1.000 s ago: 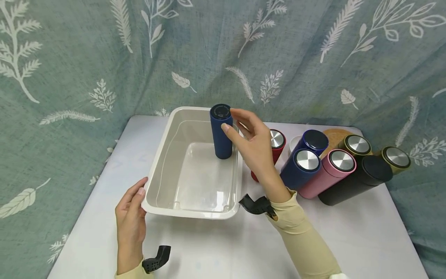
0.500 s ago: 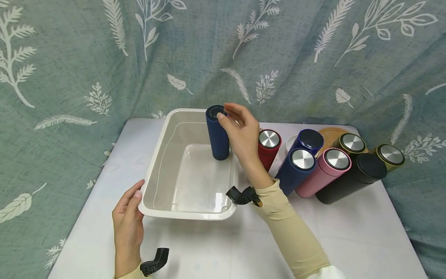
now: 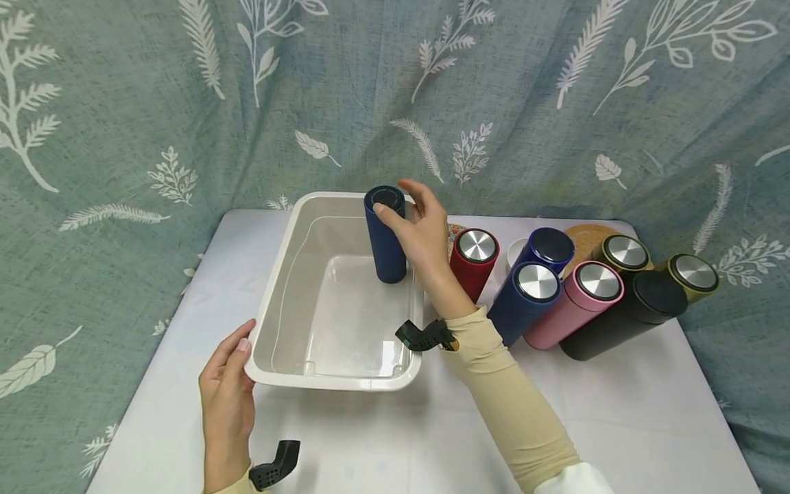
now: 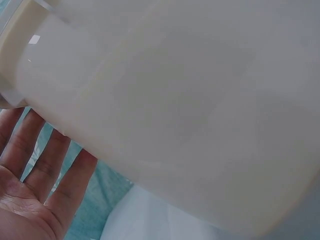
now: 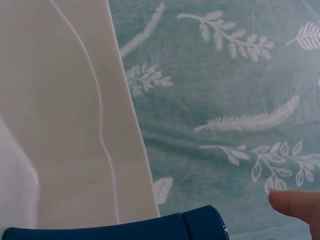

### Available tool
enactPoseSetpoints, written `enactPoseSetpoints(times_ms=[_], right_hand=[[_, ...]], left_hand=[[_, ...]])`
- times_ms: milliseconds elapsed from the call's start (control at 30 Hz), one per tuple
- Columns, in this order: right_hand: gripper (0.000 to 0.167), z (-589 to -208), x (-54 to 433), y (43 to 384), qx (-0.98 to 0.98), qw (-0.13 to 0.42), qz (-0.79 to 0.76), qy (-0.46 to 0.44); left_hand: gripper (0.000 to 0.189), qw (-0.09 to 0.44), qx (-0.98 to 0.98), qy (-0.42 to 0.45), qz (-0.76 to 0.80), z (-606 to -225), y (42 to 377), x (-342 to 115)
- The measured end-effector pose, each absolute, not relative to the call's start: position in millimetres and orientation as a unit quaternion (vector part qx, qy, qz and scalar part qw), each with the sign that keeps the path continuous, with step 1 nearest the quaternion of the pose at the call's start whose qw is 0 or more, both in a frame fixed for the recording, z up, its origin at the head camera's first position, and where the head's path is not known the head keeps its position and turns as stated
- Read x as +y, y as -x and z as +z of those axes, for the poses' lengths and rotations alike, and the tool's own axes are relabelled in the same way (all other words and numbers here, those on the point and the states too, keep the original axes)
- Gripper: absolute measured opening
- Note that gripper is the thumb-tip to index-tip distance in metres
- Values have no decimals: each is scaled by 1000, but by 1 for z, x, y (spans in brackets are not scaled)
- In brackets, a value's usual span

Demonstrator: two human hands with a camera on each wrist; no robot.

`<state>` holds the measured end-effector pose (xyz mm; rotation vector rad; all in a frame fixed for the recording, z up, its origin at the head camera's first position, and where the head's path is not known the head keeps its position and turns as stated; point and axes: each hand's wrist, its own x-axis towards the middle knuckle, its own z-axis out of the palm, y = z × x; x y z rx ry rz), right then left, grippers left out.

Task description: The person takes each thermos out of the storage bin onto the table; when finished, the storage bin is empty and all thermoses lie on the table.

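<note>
A navy blue thermos bottle (image 3: 387, 240) with a dark lid stands upright inside the off-white plastic bin (image 3: 333, 381), near its back right corner. My right hand (image 3: 426, 230) is spread at the bottle's upper end; its thumb overlaps the lid in the head view. In the right wrist view a fingertip (image 5: 290, 202) shows apart from the bottle (image 5: 115, 231). At the bin's front left corner is my left hand (image 3: 228, 394). The left wrist view shows its straight fingers (image 4: 45, 160) reaching up to the bin's outer wall (image 4: 175, 100).
To the bin's right stand several more bottles: a red one (image 3: 472, 267), two blue ones, a pink one (image 3: 580, 302), a black one (image 3: 623, 319) and two gold-rimmed ones. A round wooden board (image 3: 589, 240) and a white dish lie behind them. A leaf-patterned curtain (image 3: 395, 89) hangs behind the table.
My right thumb has shifted from the bottle's side up across its lid, and the hand has spread wider. The bottle stays in place in the bin. My left hand remains at the bin's corner.
</note>
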<state>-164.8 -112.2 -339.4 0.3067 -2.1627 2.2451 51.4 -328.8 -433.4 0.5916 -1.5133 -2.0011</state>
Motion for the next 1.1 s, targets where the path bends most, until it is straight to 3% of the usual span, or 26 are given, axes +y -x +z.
enactPoseSetpoints(times_ms=[233, 667, 1100], right_hand=[[83, -343, -112, 173, -733, -35, 673, -95], [97, -352, -117, 185, -758, -74, 641, -99], [86, -353, -122, 194, -776, -66, 618, -109]], left_hand=[[29, 285, -560, -208, -750, -433, -52, -329], [30, 282, -564, -215, -746, -435, -51, -329], [30, 280, -562, -210, -750, -434, -51, -330]])
